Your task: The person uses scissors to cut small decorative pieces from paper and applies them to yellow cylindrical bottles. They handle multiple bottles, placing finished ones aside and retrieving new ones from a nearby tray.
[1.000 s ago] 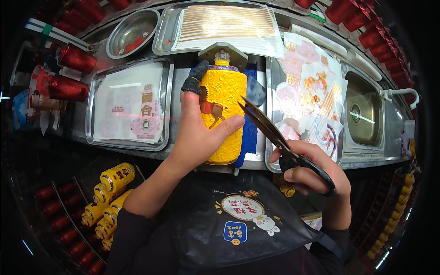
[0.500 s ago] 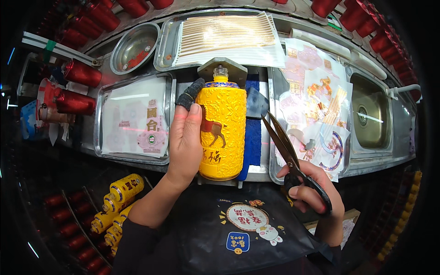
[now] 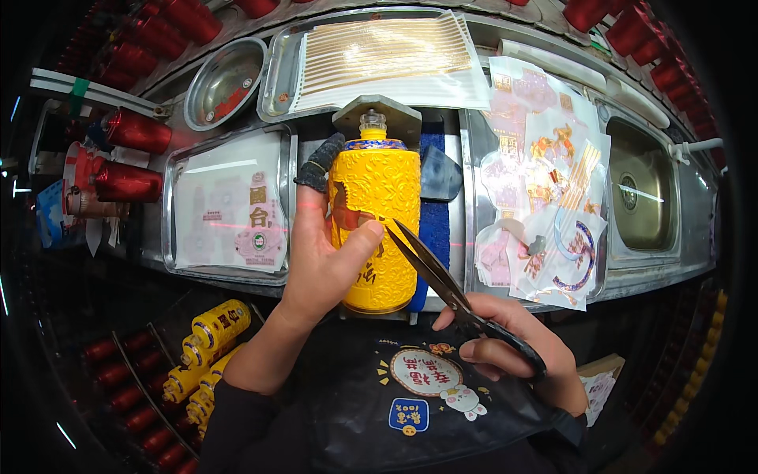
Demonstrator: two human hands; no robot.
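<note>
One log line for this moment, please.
left hand: against yellow embossed bottle | right hand: holding black-handled scissors, tips at bottle

Sink (image 3: 641, 215): metal, set into a metal counter (image 3: 688, 246) that runs well to its left. Drain visible, glare streak across the basin. White tap (image 3: 699, 145) at the sink's right side. Pale bar (image 3: 636, 101) just behind the sink. Grey ledge (image 3: 474, 11) farther behind and to its left, with red bottles (image 3: 632, 43) lined up beyond. Metal rail (image 3: 103, 92) far left of the sink, green tape (image 3: 78, 95) around it. Low on the sink's far left, a dark rack (image 3: 125, 357). Thin white light streak (image 3: 65, 436) left of that. Area below the sink very dark; floor can't be made out.
</note>
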